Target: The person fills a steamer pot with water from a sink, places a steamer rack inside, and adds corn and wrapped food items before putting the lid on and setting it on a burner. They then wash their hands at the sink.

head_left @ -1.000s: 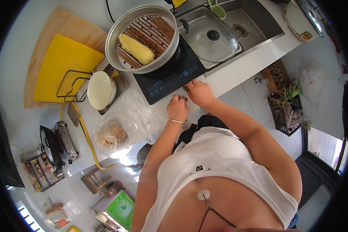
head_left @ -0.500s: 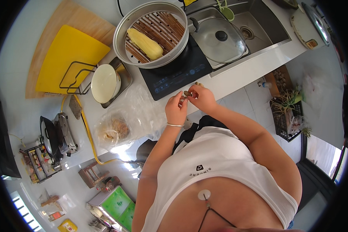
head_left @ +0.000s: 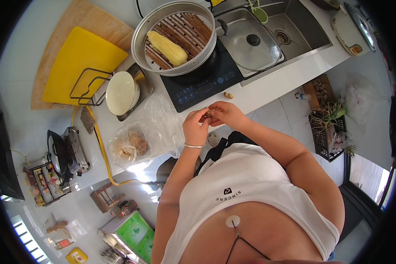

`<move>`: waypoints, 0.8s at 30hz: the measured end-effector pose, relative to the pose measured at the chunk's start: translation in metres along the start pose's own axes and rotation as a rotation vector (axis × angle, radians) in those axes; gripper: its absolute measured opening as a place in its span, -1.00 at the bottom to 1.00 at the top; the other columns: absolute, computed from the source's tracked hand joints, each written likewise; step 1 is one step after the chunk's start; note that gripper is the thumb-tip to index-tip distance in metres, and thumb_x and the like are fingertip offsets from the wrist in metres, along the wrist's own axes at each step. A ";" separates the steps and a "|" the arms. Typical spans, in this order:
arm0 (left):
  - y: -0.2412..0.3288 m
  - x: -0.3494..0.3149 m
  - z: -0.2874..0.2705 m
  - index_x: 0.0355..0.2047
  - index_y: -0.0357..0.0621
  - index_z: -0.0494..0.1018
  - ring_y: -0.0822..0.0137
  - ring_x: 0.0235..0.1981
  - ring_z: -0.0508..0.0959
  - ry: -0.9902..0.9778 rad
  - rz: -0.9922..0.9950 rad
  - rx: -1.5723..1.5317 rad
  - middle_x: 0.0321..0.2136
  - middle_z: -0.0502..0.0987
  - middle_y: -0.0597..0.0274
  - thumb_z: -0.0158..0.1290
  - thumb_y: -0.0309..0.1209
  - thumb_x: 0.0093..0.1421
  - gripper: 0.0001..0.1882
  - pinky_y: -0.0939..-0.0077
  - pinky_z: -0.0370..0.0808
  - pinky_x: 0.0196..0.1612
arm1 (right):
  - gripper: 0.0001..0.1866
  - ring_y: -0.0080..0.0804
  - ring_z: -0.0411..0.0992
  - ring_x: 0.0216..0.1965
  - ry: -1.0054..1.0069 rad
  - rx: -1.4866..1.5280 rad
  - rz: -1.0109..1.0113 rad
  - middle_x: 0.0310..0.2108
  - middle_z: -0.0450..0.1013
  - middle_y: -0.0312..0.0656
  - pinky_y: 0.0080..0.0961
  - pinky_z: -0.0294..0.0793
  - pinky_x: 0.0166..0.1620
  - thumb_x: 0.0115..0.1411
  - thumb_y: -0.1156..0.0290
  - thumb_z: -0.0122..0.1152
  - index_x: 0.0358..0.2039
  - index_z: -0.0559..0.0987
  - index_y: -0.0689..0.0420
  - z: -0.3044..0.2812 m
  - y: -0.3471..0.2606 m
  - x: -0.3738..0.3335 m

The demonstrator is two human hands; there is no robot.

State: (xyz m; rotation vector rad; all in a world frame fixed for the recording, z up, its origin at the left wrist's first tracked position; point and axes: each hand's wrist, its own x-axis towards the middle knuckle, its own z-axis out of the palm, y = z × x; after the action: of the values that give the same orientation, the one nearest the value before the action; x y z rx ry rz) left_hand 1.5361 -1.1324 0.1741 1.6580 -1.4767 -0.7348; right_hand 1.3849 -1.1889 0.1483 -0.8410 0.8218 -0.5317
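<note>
My left hand (head_left: 195,126) and my right hand (head_left: 228,115) meet over the counter's front edge, fingers pinched together. Between their fingertips is a small brown piece (head_left: 208,114) that looks like a peanut, mostly covered by the fingers. Just beyond my right hand, a tan, two-lobed peanut (head_left: 228,95) lies on the white counter, close to the black induction cooktop (head_left: 209,89). On the cooktop stands a round metal steamer (head_left: 138,53). A peeled, pale yellow cob-shaped food (head_left: 168,48) rests on its slatted rack.
A crumpled clear plastic bag (head_left: 156,121) with brown contents lies left of my hands. A white bowl (head_left: 121,93) and a yellow cutting board (head_left: 81,66) stand farther left. The glass lid (head_left: 244,53) sits beside the sink (head_left: 310,26). A black crate (head_left: 325,138) is on the floor at right.
Both hands have drawn slightly nearer to me and left, closing tighter around the small piece. The peanut on the counter, partly behind my right hand before, now shows fully.
</note>
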 end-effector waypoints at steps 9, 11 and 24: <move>0.005 -0.004 -0.009 -0.28 -0.21 0.54 0.38 -0.50 0.55 -0.057 -0.039 0.067 -0.42 0.56 0.18 0.17 -0.66 -0.10 -0.70 0.55 0.50 -0.38 | -0.68 -0.33 0.56 -0.26 -0.118 0.002 0.060 -0.26 0.51 -0.02 -0.51 0.62 -0.16 0.30 0.45 -0.03 -0.02 0.41 0.41 0.009 -0.001 -0.002; 0.007 -0.004 -0.011 -0.26 -0.21 0.54 0.38 -0.51 0.54 -0.041 -0.026 0.082 -0.42 0.56 0.18 0.16 -0.66 -0.11 -0.68 0.54 0.50 -0.38 | -0.70 -0.32 0.56 -0.26 -0.165 0.036 0.077 -0.25 0.51 -0.02 -0.50 0.61 -0.14 0.31 0.45 -0.05 -0.05 0.42 0.40 0.008 -0.001 -0.001; 0.014 -0.005 -0.023 -0.31 -0.20 0.58 0.32 -0.52 0.55 -0.062 0.011 0.147 -0.49 0.57 0.13 0.18 -0.64 -0.13 -0.71 0.51 0.50 -0.40 | -0.76 -0.25 0.58 -0.31 -0.263 -0.044 -0.014 -0.28 0.49 0.02 -0.48 0.65 -0.19 0.28 0.54 -0.18 -0.16 0.40 0.42 0.018 0.002 -0.001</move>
State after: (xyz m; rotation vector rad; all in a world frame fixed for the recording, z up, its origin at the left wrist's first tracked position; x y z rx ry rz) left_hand 1.5470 -1.1242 0.1972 1.7488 -1.6154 -0.6915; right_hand 1.3992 -1.1791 0.1544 -0.9352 0.5885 -0.4060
